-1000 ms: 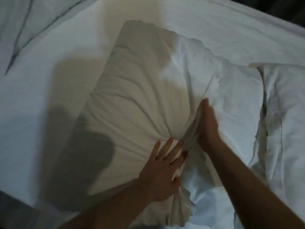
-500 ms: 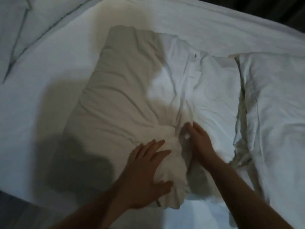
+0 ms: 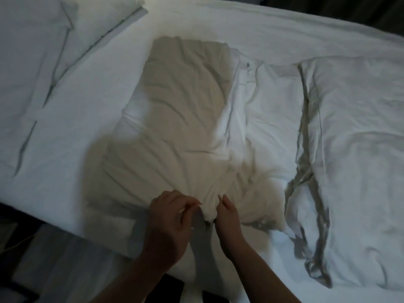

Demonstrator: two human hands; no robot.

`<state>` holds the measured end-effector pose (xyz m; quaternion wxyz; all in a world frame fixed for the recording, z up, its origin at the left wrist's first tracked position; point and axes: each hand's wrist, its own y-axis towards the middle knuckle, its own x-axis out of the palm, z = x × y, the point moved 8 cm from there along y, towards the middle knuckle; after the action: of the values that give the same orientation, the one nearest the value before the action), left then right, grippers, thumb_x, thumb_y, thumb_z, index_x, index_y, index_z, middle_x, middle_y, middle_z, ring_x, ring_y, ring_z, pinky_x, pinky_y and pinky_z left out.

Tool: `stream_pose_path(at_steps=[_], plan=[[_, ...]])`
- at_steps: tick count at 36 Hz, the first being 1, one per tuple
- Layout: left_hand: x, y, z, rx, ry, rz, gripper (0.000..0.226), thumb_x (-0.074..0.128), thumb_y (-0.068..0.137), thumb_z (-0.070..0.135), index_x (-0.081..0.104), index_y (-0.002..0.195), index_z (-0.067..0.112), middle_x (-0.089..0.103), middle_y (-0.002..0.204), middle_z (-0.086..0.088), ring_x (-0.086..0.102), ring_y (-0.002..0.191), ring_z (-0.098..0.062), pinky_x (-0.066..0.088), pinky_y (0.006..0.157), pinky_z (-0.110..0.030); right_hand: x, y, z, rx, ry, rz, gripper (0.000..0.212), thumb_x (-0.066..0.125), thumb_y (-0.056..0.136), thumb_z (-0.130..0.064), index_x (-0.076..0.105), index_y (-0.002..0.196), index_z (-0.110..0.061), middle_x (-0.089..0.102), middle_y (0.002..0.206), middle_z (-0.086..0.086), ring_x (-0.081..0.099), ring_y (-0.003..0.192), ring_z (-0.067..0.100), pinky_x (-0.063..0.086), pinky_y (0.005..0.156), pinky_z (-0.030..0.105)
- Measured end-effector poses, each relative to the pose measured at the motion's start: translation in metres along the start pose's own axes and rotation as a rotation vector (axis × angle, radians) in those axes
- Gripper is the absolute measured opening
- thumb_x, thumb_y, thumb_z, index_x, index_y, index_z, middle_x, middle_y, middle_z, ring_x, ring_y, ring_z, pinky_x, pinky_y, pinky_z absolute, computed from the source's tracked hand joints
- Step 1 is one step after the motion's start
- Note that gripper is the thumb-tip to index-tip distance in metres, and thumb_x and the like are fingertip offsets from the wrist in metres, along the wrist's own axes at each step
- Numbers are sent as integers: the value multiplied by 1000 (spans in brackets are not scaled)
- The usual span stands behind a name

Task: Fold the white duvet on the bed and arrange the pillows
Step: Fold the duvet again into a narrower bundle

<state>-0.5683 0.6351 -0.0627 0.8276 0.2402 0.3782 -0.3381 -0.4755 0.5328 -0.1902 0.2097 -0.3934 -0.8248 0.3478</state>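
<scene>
Left hand (image 3: pixel 168 217): at the near end of the pillow (image 3: pixel 185 119), fingers curled, pinching the bunched case fabric at that edge. Right hand (image 3: pixel 229 217): just beside it at 3 o'clock, fingers and thumb closed on the same bunch of cloth from the other side. The two hands nearly meet; a knot of gathered fabric (image 3: pixel 209 209) sits between them.

Pillow: lies lengthwise from the hands toward 12 o'clock, on the bed (image 3: pixel 273 29). Left part looks beige under warm light, right part white. Creases radiate from the gripped end. A small dark mark shows near its far right corner.

Second pillow (image 3: pixel 354 149): at 3 o'clock of the first, side by side, edges touching or nearly so; cannot tell which. Its open case edge hangs crumpled along the seam between them.

Duvet (image 3: pixel 39 51): at 10 o'clock, far left corner of view, white, lying flat in folded layers with straight edges visible. Well apart from the hands.

Bed edge runs at 7 o'clock; dark floor (image 3: pixel 21 270) below it. Lighting dim, detail blurred.
</scene>
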Motion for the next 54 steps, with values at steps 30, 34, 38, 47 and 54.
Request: stream_pose_path(at_steps=[30, 34, 38, 47, 54], plan=[[78, 18, -44, -104, 24, -431, 6, 63, 86, 37, 65, 82, 32, 55, 80, 11, 57, 80, -13, 48, 70, -34, -39, 8, -10, -86, -261, 118, 24, 66, 90, -30, 61, 113, -26, 70, 108, -8, 67, 100, 12, 56, 88, 34], [66, 16, -11, -109, -79, -379, 6, 59, 87, 37, 59, 81, 34, 55, 81, 16, 56, 81, -4, 50, 72, -30, -72, -4, -26, -150, -292, 157, 41, 67, 91, -34, 50, 128, -32, 60, 123, -14, 61, 109, 7, 54, 92, 32], [79, 11, 44, -215, -280, -346, 14, 56, 83, 46, 63, 86, 34, 59, 87, 18, 60, 85, 0, 49, 75, -23, -132, -20, -52, -227, -374, 195, 41, 68, 89, -32, 51, 126, -41, 62, 117, -19, 63, 97, -4, 52, 78, 18], [201, -2, 131, -601, -386, -595, 70, 64, 67, 73, 53, 128, 41, 53, 131, 17, 57, 110, -2, 51, 96, -36, -261, -59, -133, -539, -422, 179, 29, 68, 90, -13, 65, 114, -29, 67, 111, -15, 66, 99, 5, 55, 78, 22], [283, -6, 188, -754, -200, -564, 141, 77, 31, 73, 21, 149, 20, 39, 148, -7, 43, 133, -28, 44, 105, -44, -403, -40, -107, -550, -945, 453, 57, 71, 83, -32, 55, 136, -19, 44, 144, 8, 44, 129, 28, 37, 107, 40]])
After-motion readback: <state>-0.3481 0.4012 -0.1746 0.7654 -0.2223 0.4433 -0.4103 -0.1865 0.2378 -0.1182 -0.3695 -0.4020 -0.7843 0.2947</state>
